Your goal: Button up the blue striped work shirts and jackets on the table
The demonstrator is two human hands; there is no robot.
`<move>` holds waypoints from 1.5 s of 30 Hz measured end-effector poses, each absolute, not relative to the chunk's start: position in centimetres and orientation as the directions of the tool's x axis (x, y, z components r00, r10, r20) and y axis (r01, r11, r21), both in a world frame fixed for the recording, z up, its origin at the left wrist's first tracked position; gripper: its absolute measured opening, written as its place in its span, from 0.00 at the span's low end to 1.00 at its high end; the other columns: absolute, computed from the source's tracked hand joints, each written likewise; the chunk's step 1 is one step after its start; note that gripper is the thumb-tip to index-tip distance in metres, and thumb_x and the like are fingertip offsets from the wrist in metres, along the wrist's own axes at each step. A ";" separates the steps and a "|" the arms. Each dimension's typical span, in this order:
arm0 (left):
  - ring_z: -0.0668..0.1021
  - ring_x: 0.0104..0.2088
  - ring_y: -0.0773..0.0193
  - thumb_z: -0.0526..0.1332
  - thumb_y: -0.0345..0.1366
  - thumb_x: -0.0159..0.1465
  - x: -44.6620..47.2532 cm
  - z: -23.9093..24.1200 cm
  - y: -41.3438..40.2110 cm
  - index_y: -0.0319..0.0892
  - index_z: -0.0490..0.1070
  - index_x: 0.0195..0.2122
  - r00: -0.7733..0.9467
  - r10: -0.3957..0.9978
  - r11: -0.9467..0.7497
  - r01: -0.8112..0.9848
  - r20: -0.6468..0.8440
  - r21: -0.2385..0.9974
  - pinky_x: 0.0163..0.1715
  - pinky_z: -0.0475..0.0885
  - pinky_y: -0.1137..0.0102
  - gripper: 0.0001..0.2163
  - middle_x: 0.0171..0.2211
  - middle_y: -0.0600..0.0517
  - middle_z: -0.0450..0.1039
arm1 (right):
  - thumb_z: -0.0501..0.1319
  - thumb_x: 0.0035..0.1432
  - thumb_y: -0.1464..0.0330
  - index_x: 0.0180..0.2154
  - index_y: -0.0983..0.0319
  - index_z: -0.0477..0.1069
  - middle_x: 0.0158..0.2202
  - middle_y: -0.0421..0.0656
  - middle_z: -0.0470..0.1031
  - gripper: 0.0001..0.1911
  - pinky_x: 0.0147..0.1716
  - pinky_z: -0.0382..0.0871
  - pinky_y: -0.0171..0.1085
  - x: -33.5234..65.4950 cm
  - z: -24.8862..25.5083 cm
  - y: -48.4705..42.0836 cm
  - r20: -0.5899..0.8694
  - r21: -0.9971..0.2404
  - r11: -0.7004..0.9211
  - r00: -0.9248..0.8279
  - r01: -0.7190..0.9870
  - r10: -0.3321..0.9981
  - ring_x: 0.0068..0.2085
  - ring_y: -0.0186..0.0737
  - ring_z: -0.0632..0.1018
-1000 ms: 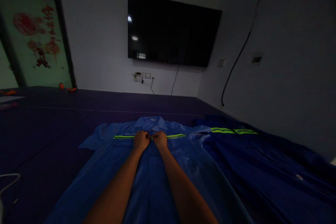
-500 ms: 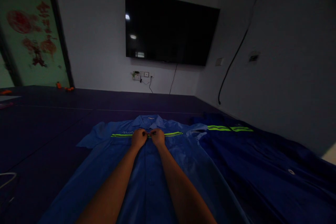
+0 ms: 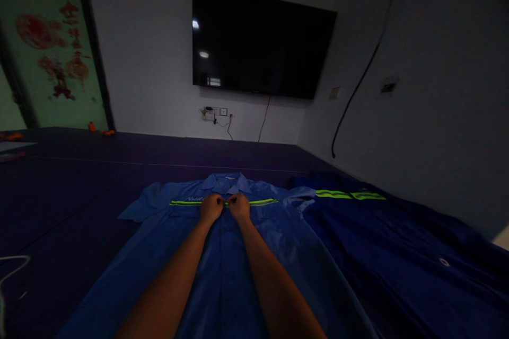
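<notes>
A blue short-sleeved work shirt [image 3: 278, 238] lies spread out in front of me, collar pointing away. A yellow-green reflective stripe [image 3: 262, 202] crosses its chest. My left hand [image 3: 211, 207] and my right hand [image 3: 239, 206] meet at the front placket, level with the stripe and below the collar. Both have their fingers closed in a pinch on the shirt's front edges. The fingertips are small and dark in the view, so I cannot tell whether a button is between them.
A darker blue garment [image 3: 382, 243] with a reflective stripe lies at the right, partly against the shirt. A white cable [image 3: 16, 258] curls at the left edge on the dark purple floor [image 3: 79, 180]. A television [image 3: 262, 42] hangs on the wall ahead.
The view has shifted slightly. Both hands stay at the same place on the shirt's front, still pinching, with only small finger movement.
</notes>
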State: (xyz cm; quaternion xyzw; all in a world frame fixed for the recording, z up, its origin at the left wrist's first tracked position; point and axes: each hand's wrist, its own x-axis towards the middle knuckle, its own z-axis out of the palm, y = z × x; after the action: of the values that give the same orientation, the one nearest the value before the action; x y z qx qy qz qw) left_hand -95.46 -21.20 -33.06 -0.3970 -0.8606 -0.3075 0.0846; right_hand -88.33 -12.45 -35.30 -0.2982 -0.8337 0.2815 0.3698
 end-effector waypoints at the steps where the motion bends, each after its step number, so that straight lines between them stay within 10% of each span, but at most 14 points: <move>1: 0.74 0.32 0.66 0.57 0.30 0.56 -95.5 -33.1 -21.2 0.39 0.74 0.31 -0.666 0.633 0.488 0.738 0.394 0.466 0.31 0.62 0.74 0.06 0.31 0.49 0.76 | 0.58 0.48 0.73 0.27 0.62 0.75 0.32 0.45 0.76 0.07 0.39 0.64 0.33 -88.4 -35.3 -12.4 0.455 -0.675 0.670 -0.542 0.308 0.707 0.38 0.39 0.75; 22: 0.74 0.32 0.66 0.56 0.28 0.56 -95.7 -33.2 -21.1 0.38 0.74 0.30 -0.649 0.611 0.392 0.745 0.452 0.540 0.33 0.65 0.73 0.07 0.30 0.49 0.75 | 0.55 0.50 0.68 0.34 0.60 0.75 0.42 0.50 0.70 0.12 0.43 0.60 0.44 -87.9 -34.2 -14.2 0.365 -0.635 0.574 -0.455 0.516 0.813 0.47 0.50 0.67; 45: 0.75 0.32 0.67 0.57 0.28 0.55 -96.1 -33.7 -20.9 0.38 0.74 0.29 -0.656 0.621 0.329 0.714 0.429 0.618 0.35 0.66 0.73 0.06 0.30 0.50 0.76 | 0.61 0.43 0.73 0.32 0.58 0.75 0.44 0.41 0.73 0.11 0.45 0.63 0.36 -88.1 -36.2 -11.1 0.470 -0.720 0.660 -0.550 0.214 0.690 0.45 0.39 0.72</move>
State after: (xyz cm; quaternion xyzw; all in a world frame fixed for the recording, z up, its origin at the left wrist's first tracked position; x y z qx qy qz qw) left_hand -96.12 -20.88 -33.67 -0.4105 -0.8131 -0.4088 0.0573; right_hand -88.14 -11.05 -36.20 -0.2740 -0.8249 0.3078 0.3870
